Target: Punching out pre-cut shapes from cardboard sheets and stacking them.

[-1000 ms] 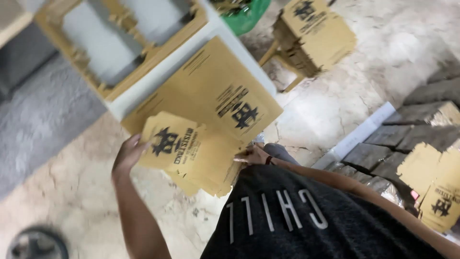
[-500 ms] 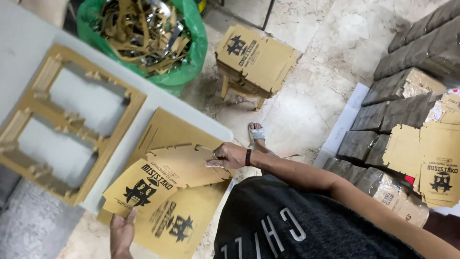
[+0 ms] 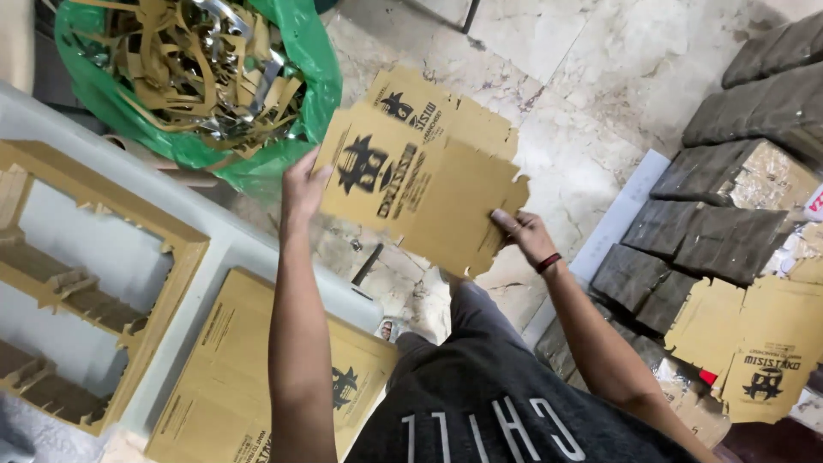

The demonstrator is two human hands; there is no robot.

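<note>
Hands outstretched, gripping cardboard blank

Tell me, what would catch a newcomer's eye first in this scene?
Most striking is the die-cut brown cardboard blank with black print, held up in mid-frame between the left hand and right hand. Behind it at upper left, a green bag brims with cardboard trimmings. At lower left, an emptied cardboard frame lies on a white table.

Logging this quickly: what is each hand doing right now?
Left hand: closed on the die-cut cardboard blank.
Right hand: closed on the same blank's other edge.
</note>
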